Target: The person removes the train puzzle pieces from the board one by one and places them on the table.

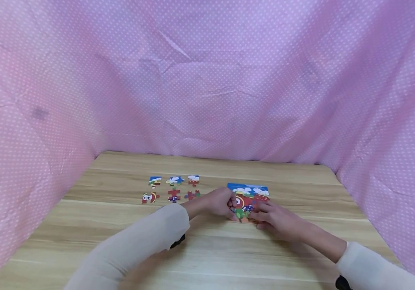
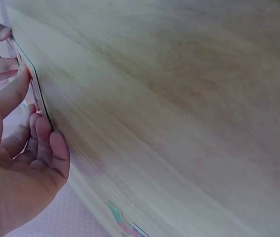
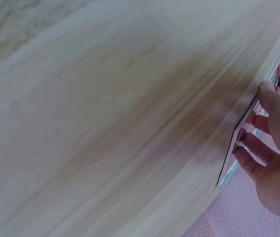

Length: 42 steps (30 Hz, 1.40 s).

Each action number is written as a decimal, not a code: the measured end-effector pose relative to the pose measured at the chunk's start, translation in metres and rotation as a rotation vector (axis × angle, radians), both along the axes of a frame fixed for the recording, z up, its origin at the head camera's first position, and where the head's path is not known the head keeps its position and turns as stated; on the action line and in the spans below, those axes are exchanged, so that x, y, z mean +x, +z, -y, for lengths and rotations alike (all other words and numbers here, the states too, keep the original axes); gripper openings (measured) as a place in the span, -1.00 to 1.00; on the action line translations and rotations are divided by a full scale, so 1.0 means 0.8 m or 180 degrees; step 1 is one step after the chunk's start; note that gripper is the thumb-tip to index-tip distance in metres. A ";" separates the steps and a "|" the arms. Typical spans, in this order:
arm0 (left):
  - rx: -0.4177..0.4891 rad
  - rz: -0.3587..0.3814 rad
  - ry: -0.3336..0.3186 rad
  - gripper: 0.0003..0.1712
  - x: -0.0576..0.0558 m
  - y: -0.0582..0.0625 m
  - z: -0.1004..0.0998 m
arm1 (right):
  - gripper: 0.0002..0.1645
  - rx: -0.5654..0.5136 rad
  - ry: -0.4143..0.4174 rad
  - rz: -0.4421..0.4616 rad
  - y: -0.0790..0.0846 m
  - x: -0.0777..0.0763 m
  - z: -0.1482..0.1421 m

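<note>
A jigsaw puzzle (image 1: 245,189) in a flat board, with a blue sky, clouds and red and green cartoon figures, lies on the table right of centre. At its left edge my left hand (image 1: 221,201) has its fingers curled, and the thumb (image 2: 21,81) rests on the lower left corner in the left wrist view. On the lower right side my right hand (image 1: 279,220) touches the puzzle with loosely stretched fingers (image 3: 258,145). The hands cover part of the picture, so I cannot see whether a loose piece lies beneath them.
Left of the board, several loose jigsaw pieces lie in two rows, among them a piece with eyes (image 1: 149,197) and a cloud piece (image 1: 175,181). They lie on a wooden table (image 1: 120,233). A pink dotted cloth (image 1: 207,100) hangs round the back and sides.
</note>
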<state>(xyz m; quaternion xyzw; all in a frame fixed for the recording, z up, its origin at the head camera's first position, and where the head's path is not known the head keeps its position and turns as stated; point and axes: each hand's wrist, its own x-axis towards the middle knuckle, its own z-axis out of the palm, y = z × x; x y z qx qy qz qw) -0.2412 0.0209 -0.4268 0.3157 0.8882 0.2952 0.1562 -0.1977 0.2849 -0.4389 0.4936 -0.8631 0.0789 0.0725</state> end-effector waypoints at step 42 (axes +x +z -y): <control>0.0770 0.0202 0.0580 -0.95 0.015 0.011 0.124 | -0.48 0.0246 -0.0242 0.0299 0.007 0.006 0.001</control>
